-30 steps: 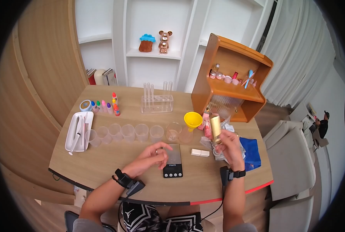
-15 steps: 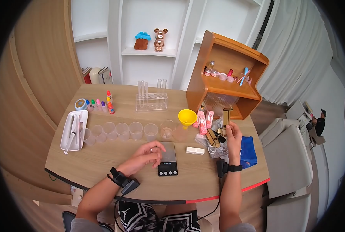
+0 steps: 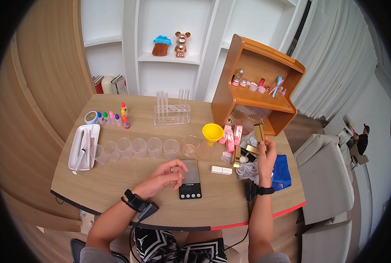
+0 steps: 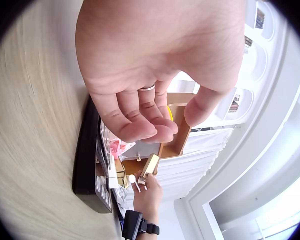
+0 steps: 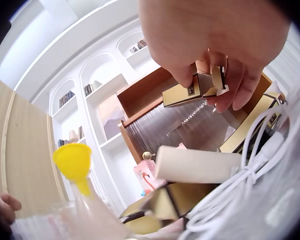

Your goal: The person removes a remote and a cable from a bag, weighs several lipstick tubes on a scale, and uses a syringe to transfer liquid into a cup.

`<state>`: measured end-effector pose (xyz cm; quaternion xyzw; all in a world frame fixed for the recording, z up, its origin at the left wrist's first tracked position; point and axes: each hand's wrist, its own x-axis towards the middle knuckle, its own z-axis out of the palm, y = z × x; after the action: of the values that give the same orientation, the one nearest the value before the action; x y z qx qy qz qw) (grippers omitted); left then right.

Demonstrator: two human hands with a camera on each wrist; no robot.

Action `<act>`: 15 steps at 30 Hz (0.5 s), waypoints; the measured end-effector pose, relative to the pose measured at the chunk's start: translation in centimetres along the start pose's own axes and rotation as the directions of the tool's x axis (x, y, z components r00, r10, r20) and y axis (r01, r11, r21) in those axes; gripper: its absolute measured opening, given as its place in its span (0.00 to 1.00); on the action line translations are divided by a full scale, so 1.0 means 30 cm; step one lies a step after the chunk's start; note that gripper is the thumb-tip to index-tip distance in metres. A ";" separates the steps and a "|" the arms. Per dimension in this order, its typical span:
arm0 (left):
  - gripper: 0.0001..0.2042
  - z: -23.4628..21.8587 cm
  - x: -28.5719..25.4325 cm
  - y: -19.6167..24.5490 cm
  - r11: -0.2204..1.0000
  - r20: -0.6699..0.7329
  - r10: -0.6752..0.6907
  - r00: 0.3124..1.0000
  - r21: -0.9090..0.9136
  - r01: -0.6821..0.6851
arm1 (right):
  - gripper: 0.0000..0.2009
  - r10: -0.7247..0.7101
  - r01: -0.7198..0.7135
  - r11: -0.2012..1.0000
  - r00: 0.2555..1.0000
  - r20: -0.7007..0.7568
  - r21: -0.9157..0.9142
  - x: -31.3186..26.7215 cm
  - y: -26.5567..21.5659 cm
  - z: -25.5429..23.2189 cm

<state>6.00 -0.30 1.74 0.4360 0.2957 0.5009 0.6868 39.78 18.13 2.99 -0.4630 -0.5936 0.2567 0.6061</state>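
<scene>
Rightward, we list one gold box [image 3: 259,133], end flap open, pinched between thumb and fingers of the right hand [image 3: 266,160] and raised over a jumbled pile on the surface [image 3: 129,188]. In that pile we record further gold cartons [image 3: 236,156], pink boxes [image 3: 237,135] and a coiled white cable [image 3: 248,168]; beside it, a blue pouch [image 3: 282,173]. We enter the left hand [image 3: 165,176] with fingers loosely bent at a black scale [image 3: 190,191]; contact, we cannot tell. Near the scale lies a white box [image 3: 221,170].
</scene>
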 end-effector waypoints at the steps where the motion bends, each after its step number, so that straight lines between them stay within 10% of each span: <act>1: 0.09 0.000 0.000 0.001 1.000 0.002 0.002 1.000 0.003 -0.002 | 0.13 0.034 -0.030 0.984 0.999 0.023 -0.177 -0.006 -0.036 -0.003; 6: 0.09 -0.002 0.002 -0.003 1.000 0.006 0.003 1.000 0.009 -0.003 | 0.14 0.159 -0.089 0.884 0.981 0.115 -0.459 -0.015 -0.063 0.001; 8: 0.09 -0.002 0.002 -0.005 1.000 0.007 -0.004 1.000 0.000 0.004 | 0.15 -0.084 0.136 0.843 0.989 0.123 -0.521 -0.009 0.013 -0.007; 15: 0.09 0.000 0.003 -0.002 1.000 0.008 -0.007 1.000 0.007 0.007 | 0.15 -0.145 0.197 0.799 0.980 0.134 -0.569 -0.029 -0.041 0.001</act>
<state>6.05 -0.23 1.70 0.4394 0.2963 0.4959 0.6879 39.32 16.85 3.64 -0.5586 -0.7077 0.0275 0.4317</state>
